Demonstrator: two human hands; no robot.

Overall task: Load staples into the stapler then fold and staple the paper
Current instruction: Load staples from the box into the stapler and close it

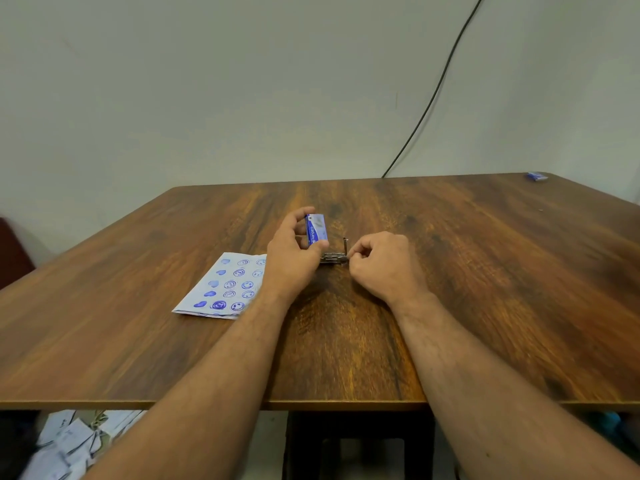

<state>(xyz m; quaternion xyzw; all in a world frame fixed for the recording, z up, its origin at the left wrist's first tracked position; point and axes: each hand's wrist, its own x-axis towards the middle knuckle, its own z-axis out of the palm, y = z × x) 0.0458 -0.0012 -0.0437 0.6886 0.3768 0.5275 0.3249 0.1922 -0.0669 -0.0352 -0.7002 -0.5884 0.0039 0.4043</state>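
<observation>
At the middle of the wooden table (450, 289), seen from the head camera looking down, the person's two hands work close together over a small stapler (333, 258). The left hand (294, 252) has its fingers and thumb curled round the blue upper part of the stapler (316, 229), which stands raised nearly upright, white lettering running up its side. Below it the metal base lies flat on the wood, with a thin metal piece (345, 245) sticking straight up at its right end. The right hand (381, 268) sits just beside that end, knuckles up, fingers curled in and the fingertips (352, 255) pinched together against the metal; whether a strip of staples is between them I cannot tell, the spot is too small and a little blurred.

The paper (225, 287) lies flat on the table just left of the left wrist, white, stamped with rows of blue hearts and smiley faces, its right edge tucked under the forearm.

Far off at the table's back right corner sits a small blue box (537, 176). A black cable (436, 88) runs down the pale wall behind. Under the near left edge, a heap of loose papers (69, 445) lies on the floor.
</observation>
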